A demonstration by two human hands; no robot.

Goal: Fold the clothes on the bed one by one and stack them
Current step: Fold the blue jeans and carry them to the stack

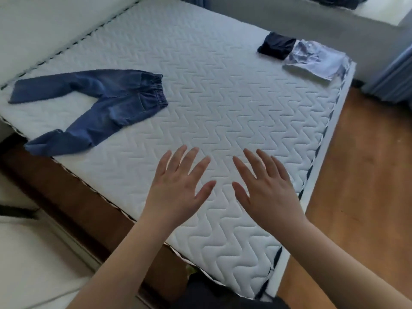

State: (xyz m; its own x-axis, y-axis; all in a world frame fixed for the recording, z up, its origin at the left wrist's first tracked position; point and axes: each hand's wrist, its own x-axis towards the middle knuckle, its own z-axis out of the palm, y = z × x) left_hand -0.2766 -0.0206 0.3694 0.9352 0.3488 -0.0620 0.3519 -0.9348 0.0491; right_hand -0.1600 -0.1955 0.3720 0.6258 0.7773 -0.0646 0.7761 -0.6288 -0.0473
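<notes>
A pair of small blue jeans (107,101) lies unfolded on the left side of the white quilted mattress (211,97), legs spread toward the left edge, elastic waist toward the middle. At the far right corner sit a folded dark navy garment (276,45) and a folded light blue garment (312,59), side by side and touching. My left hand (178,186) and my right hand (265,188) hover palm-down over the near part of the mattress, fingers spread, holding nothing. Both hands are well apart from every garment.
The mattress rests on a brown wooden frame (73,197) that shows along its near-left edge. Wooden floor (361,186) runs along the right. A white padded headboard (44,30) stands at the far left. A blue curtain (392,76) hangs at right. Dark cloth (338,1) lies on a far ledge.
</notes>
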